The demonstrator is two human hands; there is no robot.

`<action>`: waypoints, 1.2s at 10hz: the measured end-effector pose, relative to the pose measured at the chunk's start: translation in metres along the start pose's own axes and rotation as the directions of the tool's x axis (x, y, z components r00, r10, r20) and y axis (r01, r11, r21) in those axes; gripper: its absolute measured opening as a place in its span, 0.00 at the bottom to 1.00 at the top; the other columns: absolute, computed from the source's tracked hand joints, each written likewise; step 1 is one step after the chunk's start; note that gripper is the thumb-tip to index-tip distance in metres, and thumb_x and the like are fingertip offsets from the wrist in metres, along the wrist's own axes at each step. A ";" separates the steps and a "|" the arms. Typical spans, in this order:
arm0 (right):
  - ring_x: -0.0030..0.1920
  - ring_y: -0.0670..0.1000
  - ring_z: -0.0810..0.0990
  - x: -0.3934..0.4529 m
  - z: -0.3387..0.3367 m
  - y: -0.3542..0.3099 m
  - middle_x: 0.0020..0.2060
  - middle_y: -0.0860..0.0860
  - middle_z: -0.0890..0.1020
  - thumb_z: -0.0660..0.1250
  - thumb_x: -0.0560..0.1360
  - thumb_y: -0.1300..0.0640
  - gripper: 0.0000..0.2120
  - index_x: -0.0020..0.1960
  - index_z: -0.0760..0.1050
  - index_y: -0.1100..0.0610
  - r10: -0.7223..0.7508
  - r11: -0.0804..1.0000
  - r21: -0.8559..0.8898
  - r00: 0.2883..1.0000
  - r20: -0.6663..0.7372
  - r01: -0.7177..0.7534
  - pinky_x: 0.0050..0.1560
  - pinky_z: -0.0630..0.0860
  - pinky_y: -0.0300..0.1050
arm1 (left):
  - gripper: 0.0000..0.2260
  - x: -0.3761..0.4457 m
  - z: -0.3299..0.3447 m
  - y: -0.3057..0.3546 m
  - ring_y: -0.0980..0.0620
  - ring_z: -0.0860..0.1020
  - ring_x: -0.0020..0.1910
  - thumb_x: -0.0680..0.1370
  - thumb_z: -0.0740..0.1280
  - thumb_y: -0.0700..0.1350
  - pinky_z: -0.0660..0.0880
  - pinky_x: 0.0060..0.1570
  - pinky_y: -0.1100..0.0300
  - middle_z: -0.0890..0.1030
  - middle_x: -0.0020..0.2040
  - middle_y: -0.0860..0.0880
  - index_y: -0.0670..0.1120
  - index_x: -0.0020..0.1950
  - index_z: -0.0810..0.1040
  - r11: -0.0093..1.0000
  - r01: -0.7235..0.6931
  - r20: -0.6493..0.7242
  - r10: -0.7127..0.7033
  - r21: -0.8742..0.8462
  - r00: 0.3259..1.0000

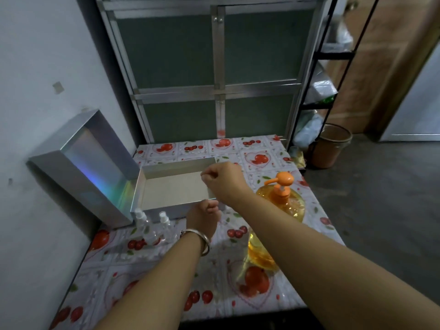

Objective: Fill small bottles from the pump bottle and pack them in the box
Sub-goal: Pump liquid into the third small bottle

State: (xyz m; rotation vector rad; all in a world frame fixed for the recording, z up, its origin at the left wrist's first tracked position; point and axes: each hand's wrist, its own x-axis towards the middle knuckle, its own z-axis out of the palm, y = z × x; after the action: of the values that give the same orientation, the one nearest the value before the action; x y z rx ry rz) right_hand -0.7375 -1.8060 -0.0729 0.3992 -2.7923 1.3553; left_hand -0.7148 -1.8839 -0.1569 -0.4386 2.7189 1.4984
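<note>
Both hands, left [206, 211] and right [220, 179], curl empty over the open box [171, 186].

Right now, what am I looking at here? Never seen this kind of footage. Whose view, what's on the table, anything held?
No machine: one wide-angle camera on a person's head looks forward and down at their two bare arms. The left hand, with a silver bangle at the wrist, and the right hand both have curled fingers; nothing visible is held, though the picture is soft. On the fruit-print tablecloth lies an open silver cardboard box, empty, its shiny lid leaning on the wall. In front stand two small clear spray bottles. The yellow pump bottle with orange pump is on the right.
</note>
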 end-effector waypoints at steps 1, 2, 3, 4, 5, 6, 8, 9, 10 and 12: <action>0.37 0.50 0.77 0.004 -0.032 -0.007 0.46 0.58 0.83 0.60 0.77 0.62 0.11 0.49 0.81 0.63 -0.014 0.998 -0.065 1.000 -0.004 0.014 0.31 0.69 0.31 | 0.13 0.004 0.010 0.013 0.51 0.76 0.49 0.73 0.66 0.35 0.67 0.48 0.67 0.80 0.50 0.44 0.39 0.57 0.78 0.999 -0.020 0.034 0.021 -0.042 0.999; 0.40 0.51 0.79 0.010 -0.057 -0.005 0.45 0.56 0.83 0.60 0.77 0.62 0.11 0.48 0.81 0.61 -0.029 0.984 -0.176 1.000 -0.011 0.027 0.36 0.74 0.38 | 0.16 0.014 0.021 0.016 0.47 0.77 0.55 0.73 0.66 0.35 0.70 0.51 0.64 0.80 0.56 0.42 0.38 0.61 0.76 0.999 -0.049 0.093 0.048 0.007 0.995; 0.39 0.50 0.79 0.016 -0.074 0.010 0.42 0.53 0.82 0.62 0.78 0.58 0.09 0.43 0.78 0.58 0.015 0.953 -0.303 1.000 0.012 -0.011 0.33 0.71 0.36 | 0.18 0.027 0.034 0.017 0.45 0.76 0.60 0.73 0.66 0.36 0.71 0.60 0.59 0.78 0.61 0.41 0.38 0.63 0.74 0.994 -0.059 0.138 0.045 0.094 0.989; 0.32 0.48 0.74 0.020 -0.082 0.031 0.32 0.50 0.75 0.61 0.78 0.52 0.14 0.36 0.72 0.57 0.103 0.892 -0.447 0.993 0.063 -0.064 0.29 0.66 0.35 | 0.20 0.043 0.049 0.009 0.46 0.74 0.63 0.73 0.65 0.37 0.69 0.63 0.58 0.75 0.64 0.42 0.40 0.65 0.72 0.980 -0.084 0.185 0.050 0.183 0.981; 0.31 0.47 0.71 0.022 -0.084 0.047 0.31 0.50 0.71 0.60 0.78 0.47 0.18 0.33 0.67 0.54 0.202 0.881 -0.458 0.971 0.130 -0.122 0.29 0.65 0.36 | 0.21 0.062 0.063 -0.001 0.46 0.71 0.66 0.74 0.64 0.38 0.66 0.64 0.60 0.72 0.68 0.44 0.44 0.68 0.70 0.941 -0.127 0.227 0.056 0.314 0.972; 0.31 0.48 0.73 0.025 -0.085 0.053 0.31 0.51 0.72 0.59 0.78 0.43 0.19 0.33 0.68 0.54 0.252 0.900 -0.406 0.949 0.191 -0.158 0.30 0.68 0.36 | 0.20 0.078 0.077 -0.003 0.46 0.71 0.66 0.77 0.61 0.37 0.68 0.60 0.62 0.72 0.68 0.44 0.46 0.69 0.69 0.935 -0.075 0.252 -0.016 0.347 0.968; 0.27 0.46 0.68 0.028 -0.087 0.053 0.28 0.50 0.69 0.56 0.78 0.42 0.23 0.31 0.66 0.55 0.304 0.911 -0.362 0.914 0.269 -0.196 0.30 0.66 0.36 | 0.17 0.131 0.121 -0.039 0.43 0.75 0.61 0.77 0.61 0.41 0.71 0.60 0.56 0.76 0.63 0.46 0.43 0.66 0.71 0.882 -0.078 0.214 -0.026 0.464 0.976; 0.28 0.46 0.68 0.027 -0.088 0.054 0.28 0.50 0.68 0.55 0.79 0.43 0.23 0.31 0.65 0.55 0.283 0.920 -0.349 0.919 0.275 -0.179 0.31 0.67 0.36 | 0.21 0.180 0.153 -0.097 0.48 0.80 0.50 0.69 0.62 0.52 0.78 0.51 0.53 0.81 0.54 0.50 0.52 0.62 0.70 0.786 -0.190 0.233 0.061 0.588 0.971; 0.27 0.46 0.65 0.026 -0.088 0.054 0.28 0.50 0.66 0.55 0.79 0.43 0.23 0.30 0.61 0.55 0.258 0.924 -0.350 0.925 0.279 -0.152 0.30 0.64 0.37 | 0.23 0.230 0.189 -0.154 0.48 0.80 0.43 0.66 0.60 0.55 0.80 0.44 0.52 0.82 0.47 0.51 0.50 0.59 0.69 0.804 -0.022 0.212 -0.130 0.594 0.969; 0.27 0.46 0.64 0.025 -0.088 0.053 0.28 0.50 0.66 0.56 0.79 0.45 0.23 0.30 0.60 0.55 0.254 0.926 -0.346 0.928 0.274 -0.151 0.30 0.64 0.37 | 0.19 0.240 0.197 -0.159 0.45 0.80 0.44 0.72 0.53 0.58 0.79 0.47 0.48 0.82 0.47 0.49 0.49 0.55 0.73 0.772 -0.048 0.186 -0.092 0.634 0.978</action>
State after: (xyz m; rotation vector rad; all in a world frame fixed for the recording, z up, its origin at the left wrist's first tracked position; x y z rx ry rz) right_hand -0.7829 -1.7124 -0.0555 0.3443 -3.3278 0.8975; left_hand -0.9313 -1.8577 -0.4293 -0.2601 2.7950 0.4860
